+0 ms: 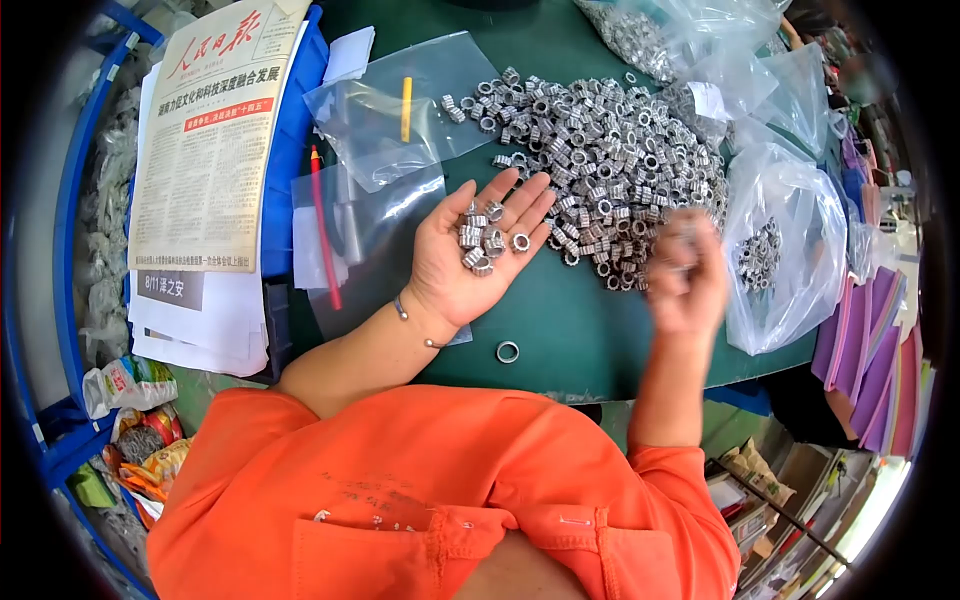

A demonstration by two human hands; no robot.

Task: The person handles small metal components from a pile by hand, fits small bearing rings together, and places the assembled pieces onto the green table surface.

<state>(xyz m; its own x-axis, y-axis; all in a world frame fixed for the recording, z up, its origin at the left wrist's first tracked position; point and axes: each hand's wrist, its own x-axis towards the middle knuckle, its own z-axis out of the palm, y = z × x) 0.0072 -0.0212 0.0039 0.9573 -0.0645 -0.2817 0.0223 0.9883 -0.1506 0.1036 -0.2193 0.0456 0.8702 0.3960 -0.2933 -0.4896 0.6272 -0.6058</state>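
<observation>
My left hand (478,245) is palm up with its fingers spread, and several small metal rings (482,238) with notched outer sides rest on the palm and finger bases. At the right edge of a large heap of similar rings (600,150), my right hand (690,275) is blurred by motion. Its fingers look curled inward, with a greyish patch between them that I cannot make out. One smoother, separate ring (508,352) lies on the green tabletop (560,340) near the front edge, between my forearms.
Right of my right hand sits a clear plastic bag (785,250) with rings inside. More bags (700,60) lie behind the heap. Flat plastic bags (380,210), a yellow stick (406,110) and a red pen (325,230) are at left, beside a newspaper (205,150) on a blue bin (300,120).
</observation>
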